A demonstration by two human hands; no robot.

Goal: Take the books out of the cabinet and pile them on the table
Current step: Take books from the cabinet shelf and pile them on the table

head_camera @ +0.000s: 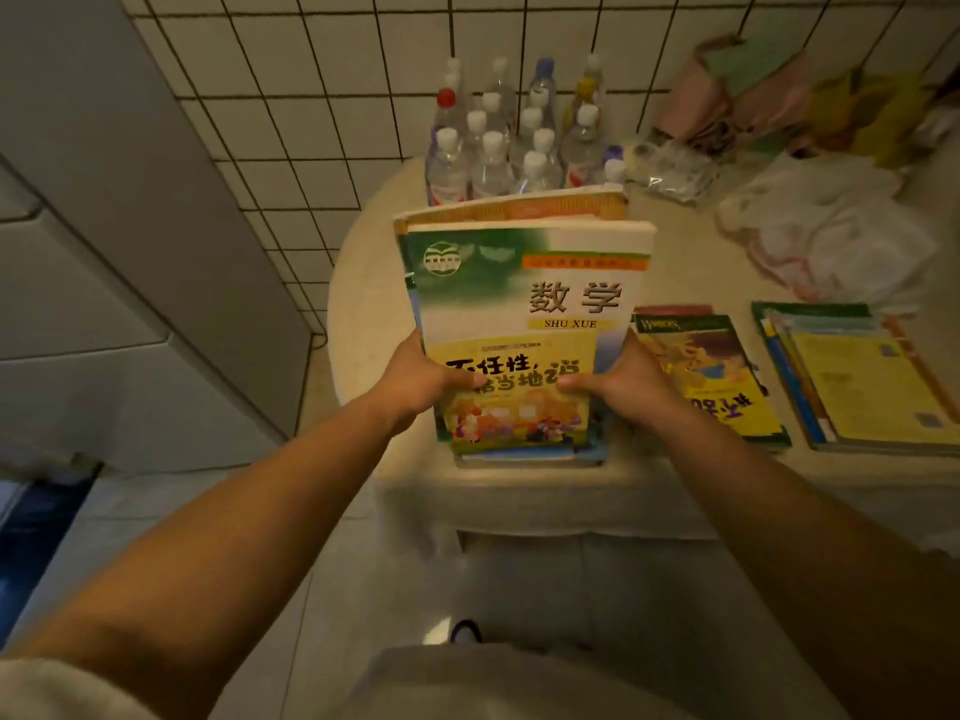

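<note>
Two hands hold one bundle of books between them, standing at the near edge of the table; the left hand clasps the bundle's left edge with its thumb laid across the front cover, and the right hand clasps the right edge the same way, thumb on the cover, so each grip is closed on the bundle; both forearms reach straight forward from the bottom of the view, roughly level with one another, wrists turned inward. The front book is a green-and-yellow maths textbook, and an orange-edged one stands just behind it; the bundle's lower edge sits at or just above the table near a bluish book edge, and whether it touches cannot be told. Just right of the right-hand grip lies a low pile of books flat on the table, yellow cover uppermost; farther right again lies a second pile. Beyond the grips, behind the bundle, a cluster of water bottles stands upright against the tiled wall; up and right of them lie plastic bags. Left of the left-hand grip, off the table, stands a grey cabinet.
</note>
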